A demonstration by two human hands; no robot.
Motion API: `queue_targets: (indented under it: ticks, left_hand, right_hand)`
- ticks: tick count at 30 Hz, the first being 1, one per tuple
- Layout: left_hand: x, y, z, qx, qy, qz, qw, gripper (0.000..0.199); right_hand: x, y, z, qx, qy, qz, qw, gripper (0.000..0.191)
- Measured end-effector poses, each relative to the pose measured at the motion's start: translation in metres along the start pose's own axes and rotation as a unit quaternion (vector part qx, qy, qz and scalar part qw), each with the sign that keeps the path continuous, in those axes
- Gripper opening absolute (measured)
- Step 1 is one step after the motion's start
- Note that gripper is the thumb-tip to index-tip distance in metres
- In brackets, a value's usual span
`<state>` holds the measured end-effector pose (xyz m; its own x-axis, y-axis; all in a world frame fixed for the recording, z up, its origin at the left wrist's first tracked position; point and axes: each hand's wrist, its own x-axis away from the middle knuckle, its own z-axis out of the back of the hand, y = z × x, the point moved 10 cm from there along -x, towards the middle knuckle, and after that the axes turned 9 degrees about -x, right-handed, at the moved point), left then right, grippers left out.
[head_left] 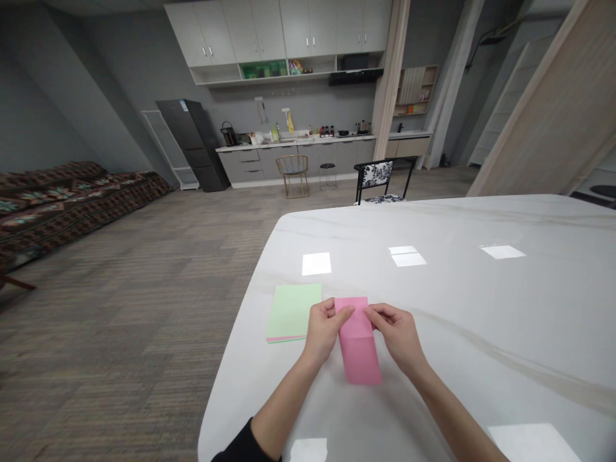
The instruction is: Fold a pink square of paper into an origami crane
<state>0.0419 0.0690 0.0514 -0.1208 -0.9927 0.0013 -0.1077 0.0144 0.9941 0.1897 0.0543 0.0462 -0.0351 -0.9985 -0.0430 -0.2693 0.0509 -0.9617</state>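
A narrow pink paper strip (360,353) with a crease across its middle is held between my two hands above the white table. My left hand (326,326) pinches its upper left edge, thumb on the front. At the upper right edge, my right hand (393,327) pinches it between thumb and fingers. The lower part of the strip hangs down towards me. Just left of my left hand lies a stack of square paper (294,311), light green on top, with pink and darker green edges showing below.
The glossy white table (462,301) reflects ceiling lights; its left edge runs beyond the paper stack. A patterned chair (378,174) stands past the far edge. Further back are a kitchen counter (308,142), a dark fridge (195,144) and a covered sofa (72,199).
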Motion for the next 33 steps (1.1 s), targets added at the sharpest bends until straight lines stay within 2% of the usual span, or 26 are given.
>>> queue_targets:
  ticks: [6,11,13,15,17,19,21,26,30,33]
  left_hand:
    - [0.000,0.001,0.001,-0.003,0.007,-0.003,1.000,0.025]
    - [-0.002,-0.003,0.009,-0.002,0.038,-0.007,0.999,0.026]
    - [-0.004,-0.005,0.012,-0.012,0.037,0.000,0.999,0.026]
    - [-0.006,-0.008,0.011,-0.023,0.009,0.021,0.999,0.026]
    - [-0.006,-0.011,0.006,-0.035,-0.042,0.050,0.997,0.026]
    - [-0.005,-0.011,0.000,-0.051,-0.091,0.063,0.993,0.023]
    - [-0.004,-0.006,-0.002,-0.061,-0.112,0.049,0.991,0.020]
    - [-0.006,0.000,0.004,-0.100,-0.074,-0.001,0.992,0.031]
    - [-0.012,0.001,0.024,-0.101,-0.007,-0.009,0.995,0.032]
    - [-0.014,0.007,0.033,-0.107,0.001,-0.016,0.994,0.030]
  right_hand:
    - [0.000,0.000,-0.002,-0.001,-0.009,0.003,1.000,0.025]
    - [0.000,0.008,-0.010,0.023,-0.049,-0.027,0.998,0.024]
    - [0.001,0.008,-0.008,0.036,-0.046,-0.036,0.998,0.024]
    - [0.000,0.005,-0.003,0.051,-0.034,-0.042,0.997,0.024]
    - [0.000,0.002,0.000,0.073,-0.035,-0.052,0.995,0.025]
    - [0.001,-0.001,-0.002,0.093,-0.059,-0.058,0.992,0.026]
    - [0.002,-0.002,-0.008,0.111,-0.090,-0.060,0.988,0.026]
    - [0.006,0.000,-0.016,0.137,-0.126,-0.069,0.980,0.027]
    - [0.007,0.006,-0.010,0.143,-0.150,-0.119,0.971,0.024]
    - [-0.002,-0.003,0.011,0.146,-0.098,-0.095,0.980,0.022]
